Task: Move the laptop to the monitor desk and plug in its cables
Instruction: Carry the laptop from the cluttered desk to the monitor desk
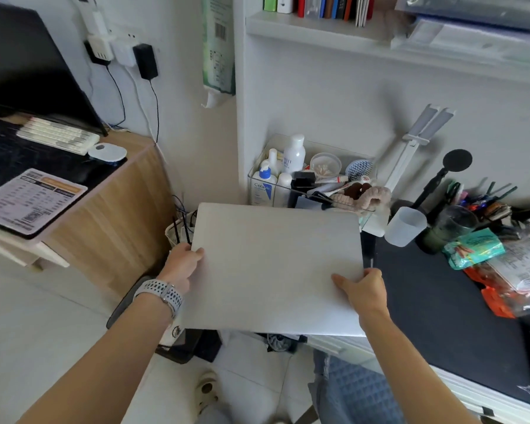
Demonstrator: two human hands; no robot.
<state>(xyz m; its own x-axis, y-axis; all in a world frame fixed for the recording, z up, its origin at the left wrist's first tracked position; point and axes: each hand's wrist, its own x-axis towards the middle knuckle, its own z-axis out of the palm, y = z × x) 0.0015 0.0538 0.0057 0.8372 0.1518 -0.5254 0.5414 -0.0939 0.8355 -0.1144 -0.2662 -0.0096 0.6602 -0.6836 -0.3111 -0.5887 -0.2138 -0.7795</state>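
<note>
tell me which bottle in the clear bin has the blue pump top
The CeraVe bottle at the bin's front left corner; the other bottles have white caps.

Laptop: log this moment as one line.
laptop: closed, carried | left hand: grips left edge | right hand: grips right edge | monitor desk: not reached

head cam — single view | faces forward-down, wide-angle | close over both forearms | monitor desk (120,191) at left

Left of the left hand (182,264), floor (43,316) lies open. A wooden counter (117,215) stands beyond. A toiletries bin (306,185) crowds ahead.
</note>
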